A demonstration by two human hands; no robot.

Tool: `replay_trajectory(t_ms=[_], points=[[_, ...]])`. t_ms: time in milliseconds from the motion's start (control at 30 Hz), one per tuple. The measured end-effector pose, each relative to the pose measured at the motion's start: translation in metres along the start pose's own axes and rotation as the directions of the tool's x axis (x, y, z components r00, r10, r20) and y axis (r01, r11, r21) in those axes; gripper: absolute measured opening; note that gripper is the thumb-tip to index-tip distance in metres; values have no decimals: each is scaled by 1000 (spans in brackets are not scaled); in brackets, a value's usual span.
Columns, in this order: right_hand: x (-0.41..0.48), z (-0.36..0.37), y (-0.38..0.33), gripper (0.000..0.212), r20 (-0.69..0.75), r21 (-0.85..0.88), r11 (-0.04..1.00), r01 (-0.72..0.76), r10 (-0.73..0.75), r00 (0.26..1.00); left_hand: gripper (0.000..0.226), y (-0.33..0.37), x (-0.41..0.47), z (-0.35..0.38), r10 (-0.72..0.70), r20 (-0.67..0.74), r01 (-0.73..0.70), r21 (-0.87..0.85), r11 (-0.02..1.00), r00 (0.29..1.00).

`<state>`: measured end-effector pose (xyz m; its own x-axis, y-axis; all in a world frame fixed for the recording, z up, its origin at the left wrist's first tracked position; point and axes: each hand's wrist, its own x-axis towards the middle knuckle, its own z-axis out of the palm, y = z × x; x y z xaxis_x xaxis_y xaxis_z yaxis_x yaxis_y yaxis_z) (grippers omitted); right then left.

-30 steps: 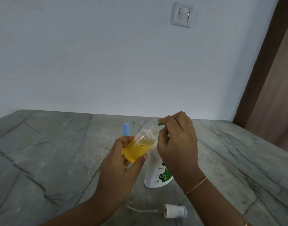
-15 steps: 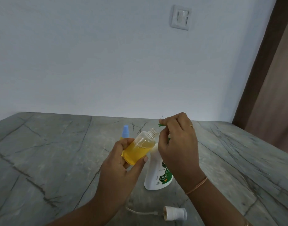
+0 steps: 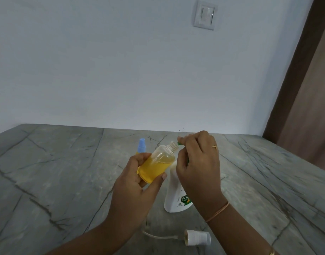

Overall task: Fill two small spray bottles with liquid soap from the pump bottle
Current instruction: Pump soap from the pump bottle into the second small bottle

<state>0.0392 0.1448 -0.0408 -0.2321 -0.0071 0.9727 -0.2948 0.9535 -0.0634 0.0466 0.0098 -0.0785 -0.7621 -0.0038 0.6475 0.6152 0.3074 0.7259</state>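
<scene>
Spray bottle [image 3: 158, 163] slants neck up-right, gripped by left hand [image 3: 137, 183]; fingers [image 3: 190, 138] of right hand [image 3: 198, 162] pinch pump nozzle [image 3: 179, 143].

A home interior: grey veined stone countertop [image 3: 57, 172] against a plain white wall [image 3: 103, 61] with a white light switch [image 3: 204, 15], brown wooden door frame [image 3: 296, 70] at right.
</scene>
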Motion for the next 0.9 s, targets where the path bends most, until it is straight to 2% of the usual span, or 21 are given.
replay_trajectory(t_ms=[900], points=[[6, -2, 0, 25, 17, 10, 1000, 11, -11, 1000, 36, 1, 0, 0, -11, 2, 11, -8, 1000, 1000]])
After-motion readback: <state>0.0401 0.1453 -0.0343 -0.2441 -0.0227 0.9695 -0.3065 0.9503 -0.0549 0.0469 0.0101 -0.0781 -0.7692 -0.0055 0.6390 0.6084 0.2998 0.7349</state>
